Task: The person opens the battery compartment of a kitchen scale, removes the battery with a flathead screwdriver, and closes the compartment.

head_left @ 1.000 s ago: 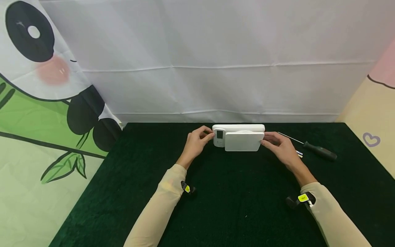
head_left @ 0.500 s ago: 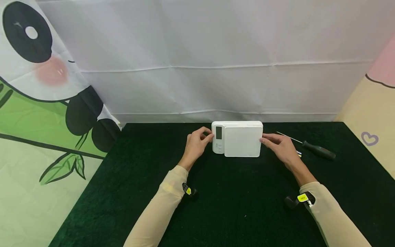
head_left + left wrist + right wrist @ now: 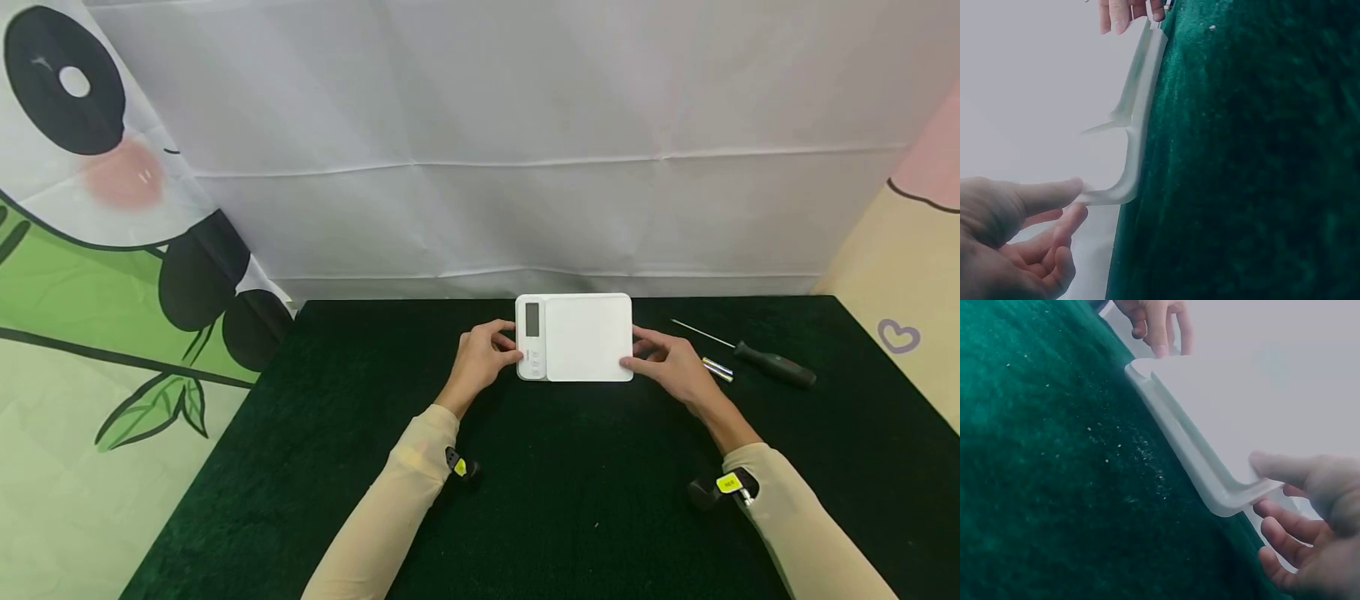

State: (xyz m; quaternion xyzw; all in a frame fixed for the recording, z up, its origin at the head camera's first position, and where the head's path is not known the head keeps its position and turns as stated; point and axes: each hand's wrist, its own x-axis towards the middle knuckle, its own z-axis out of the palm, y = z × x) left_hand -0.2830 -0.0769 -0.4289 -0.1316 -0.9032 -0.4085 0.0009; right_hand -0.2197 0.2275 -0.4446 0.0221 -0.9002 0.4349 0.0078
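Note:
A white digital kitchen scale (image 3: 587, 337), with a dark display and a few buttons on its left part, is at the far side of the table in the head view. My left hand (image 3: 480, 358) pinches its left end, thumb near the front corner. At the opposite end my right hand (image 3: 670, 367) pinches the edge, with the thumb on the platform. In the left wrist view the left thumb (image 3: 1050, 195) lies on top and the fingers are below the rim. The right wrist view shows the right thumb (image 3: 1279, 467) likewise on top. The scale's underside is hidden.
Right of the scale lies a screwdriver (image 3: 776, 364) with a dark handle, its shaft pointing to the back left. Small shiny cylinders (image 3: 717, 369), which look like batteries, lie beside my right hand. Dark green cloth (image 3: 555, 500) covers the table; a white sheet (image 3: 465, 217) hangs behind.
The scale has turned so its top, strongly foreshortened earlier, faces the head camera fully. Both thumbs have come onto its front corners. The cylinders show more beside my right hand.

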